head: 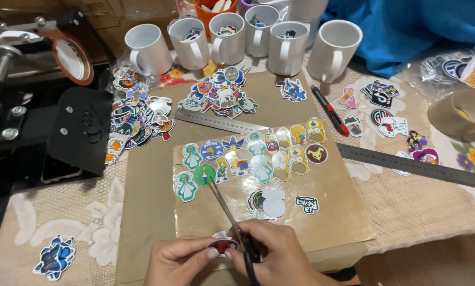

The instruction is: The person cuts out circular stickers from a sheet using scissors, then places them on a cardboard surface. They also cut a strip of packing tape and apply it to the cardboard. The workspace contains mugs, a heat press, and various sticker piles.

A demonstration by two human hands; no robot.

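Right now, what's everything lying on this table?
mugs: seven, white, back row
orange cup: one, behind mugs
stickers: many, multicoloured, on clear sheet and in piles
rulers: two, metal, centre and right
utility knife: one, red-black, by mugs
press machine: one, black, left
tape roll: one, beige, right
blue cloth: one, top right
tweezers: one, metal, right hand
left hand: holds small sticker
right hand: grips tweezers
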